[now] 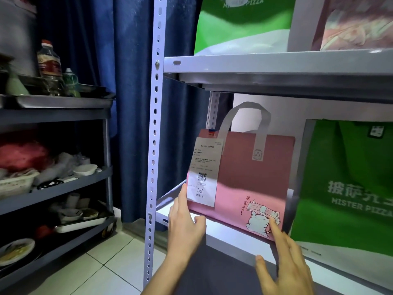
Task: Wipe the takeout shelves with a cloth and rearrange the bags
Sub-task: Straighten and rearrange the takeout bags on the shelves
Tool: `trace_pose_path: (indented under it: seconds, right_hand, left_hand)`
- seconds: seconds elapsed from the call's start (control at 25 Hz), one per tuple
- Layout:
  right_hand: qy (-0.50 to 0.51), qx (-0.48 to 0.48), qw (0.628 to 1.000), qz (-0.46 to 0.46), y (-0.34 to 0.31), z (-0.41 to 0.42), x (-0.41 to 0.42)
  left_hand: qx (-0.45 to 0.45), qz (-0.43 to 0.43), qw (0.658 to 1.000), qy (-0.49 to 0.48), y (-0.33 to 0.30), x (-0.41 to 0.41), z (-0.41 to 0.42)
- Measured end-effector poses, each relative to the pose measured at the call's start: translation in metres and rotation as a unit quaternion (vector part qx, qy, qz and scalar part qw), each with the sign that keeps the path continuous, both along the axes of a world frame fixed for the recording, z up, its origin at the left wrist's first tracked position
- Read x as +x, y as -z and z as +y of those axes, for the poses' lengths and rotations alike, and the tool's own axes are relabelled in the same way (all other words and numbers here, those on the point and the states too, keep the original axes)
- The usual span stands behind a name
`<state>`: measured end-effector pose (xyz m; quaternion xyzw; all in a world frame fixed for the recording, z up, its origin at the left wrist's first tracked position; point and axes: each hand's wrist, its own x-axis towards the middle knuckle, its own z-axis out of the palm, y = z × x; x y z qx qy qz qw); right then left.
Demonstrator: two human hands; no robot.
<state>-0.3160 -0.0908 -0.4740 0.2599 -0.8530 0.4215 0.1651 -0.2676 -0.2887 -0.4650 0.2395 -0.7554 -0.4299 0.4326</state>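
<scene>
Two bare hands reach to a pink takeout bag [251, 184] that stands upright on the lower shelf [231, 235] of a white metal rack, close to the shelf's left end and near its front edge. The left hand [185, 226] has its index finger stretched up along the bag's left edge, touching it just beside the stapled receipt [205, 173] marked 366; the thumb sticks out to the right and the other fingers are curled under. The right hand [285, 265] has its fingers spread, the index fingertip pressed on the bag's lower right corner by the cartoon drawing, the thumb over the shelf's front edge. Neither hand grips anything. A green Mister Pizza bag [348, 184] stands just to the pink bag's right. On the upper shelf [276, 62] sits another green bag [240, 24]. Left of the rack post [154, 124] stands a grey cart [55, 184] with dishes and bottles.
</scene>
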Motion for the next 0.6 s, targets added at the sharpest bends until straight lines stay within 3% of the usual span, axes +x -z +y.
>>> trace_pose_path:
  seconds: [0.36,0.52,0.6]
  right_hand:
    - [-0.026,-0.022,0.999,0.011,-0.002,0.01,0.002]
    - [-0.007,-0.089,0.992,0.091,-0.001,0.046,0.001]
    - [0.055,-0.113,0.977,0.171,-0.004,0.079,-0.007]
  left_hand:
    - [-0.023,-0.004,1.0,-0.001,0.002,0.001,0.003]
    - [-0.028,0.033,0.997,-0.061,0.01,-0.004,0.011]
    - [-0.107,0.061,0.989,-0.081,0.013,-0.006,0.031]
